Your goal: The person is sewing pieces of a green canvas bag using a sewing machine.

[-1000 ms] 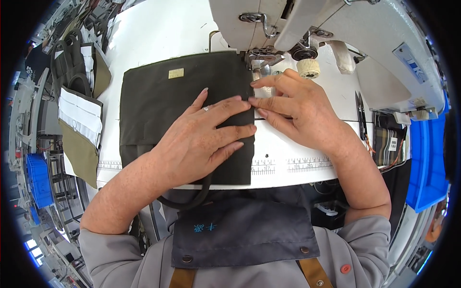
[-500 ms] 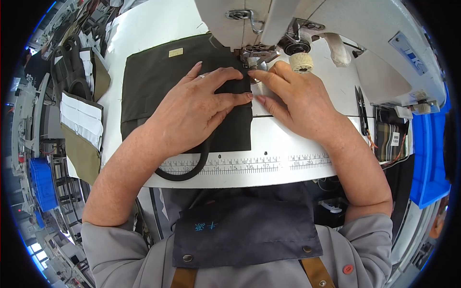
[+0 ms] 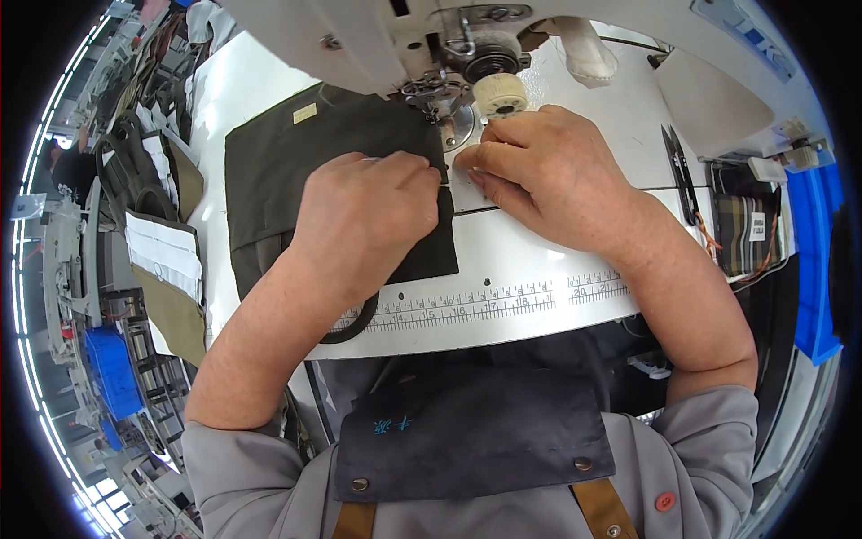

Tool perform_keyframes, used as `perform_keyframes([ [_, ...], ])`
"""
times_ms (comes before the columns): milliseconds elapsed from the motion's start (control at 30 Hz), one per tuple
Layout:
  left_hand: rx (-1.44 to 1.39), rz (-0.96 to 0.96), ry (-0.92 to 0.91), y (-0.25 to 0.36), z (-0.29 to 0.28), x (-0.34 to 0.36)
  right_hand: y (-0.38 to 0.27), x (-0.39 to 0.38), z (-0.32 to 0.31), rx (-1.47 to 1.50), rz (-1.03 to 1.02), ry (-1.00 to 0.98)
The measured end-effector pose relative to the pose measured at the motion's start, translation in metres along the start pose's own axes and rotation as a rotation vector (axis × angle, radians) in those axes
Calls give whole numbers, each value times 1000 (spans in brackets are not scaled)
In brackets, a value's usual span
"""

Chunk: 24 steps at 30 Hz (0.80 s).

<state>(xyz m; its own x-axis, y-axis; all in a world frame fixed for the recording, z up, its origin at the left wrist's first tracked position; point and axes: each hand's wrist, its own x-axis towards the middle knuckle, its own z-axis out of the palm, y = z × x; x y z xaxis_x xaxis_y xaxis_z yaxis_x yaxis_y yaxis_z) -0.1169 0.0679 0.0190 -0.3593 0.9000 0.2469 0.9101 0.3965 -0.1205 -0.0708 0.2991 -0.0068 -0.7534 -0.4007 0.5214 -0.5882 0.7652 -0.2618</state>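
A dark green fabric panel (image 3: pixel 269 171) with a small pale yellow label lies flat on the white sewing table. A dark strap loop (image 3: pixel 352 329) curves out below it, partly behind my left forearm. My left hand (image 3: pixel 368 211) rests closed on the panel near its right edge, with curled fingers that seem to pinch the cloth; the fingertips are hidden. Just right of that edge, my right hand (image 3: pixel 552 175) has its thumb and fingers drawn together, and what they may hold does not show. The sewing machine's needle and presser foot area (image 3: pixel 435 103) is above the panel's right edge.
Scissors (image 3: pixel 681 175) lie at the right beside a plaid fabric bundle (image 3: pixel 745 225). Folded fabric pieces with straps (image 3: pixel 162 242) are stacked at the left edge. A printed ruler (image 3: pixel 467 307) runs along the table's front. A blue bin (image 3: pixel 813 269) stands at far right.
My left hand has curled from spread fingers into a closed grip. The panel's right edge has come nearer, away from the presser foot. The whole view has shifted a little.
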Motion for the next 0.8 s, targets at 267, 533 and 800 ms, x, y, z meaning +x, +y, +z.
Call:
perform_keyframes([
  [267, -330, -224, 358, -1, 14, -2, 0, -2, 5, -10, 4, 48],
  [533, -396, -248, 367, -3, 13, -1, -2, 0, 6, -80, 25, 7],
  [800, -261, -137, 226, 1, 3, -1, -1, -2, 2, -95, 26, 3],
])
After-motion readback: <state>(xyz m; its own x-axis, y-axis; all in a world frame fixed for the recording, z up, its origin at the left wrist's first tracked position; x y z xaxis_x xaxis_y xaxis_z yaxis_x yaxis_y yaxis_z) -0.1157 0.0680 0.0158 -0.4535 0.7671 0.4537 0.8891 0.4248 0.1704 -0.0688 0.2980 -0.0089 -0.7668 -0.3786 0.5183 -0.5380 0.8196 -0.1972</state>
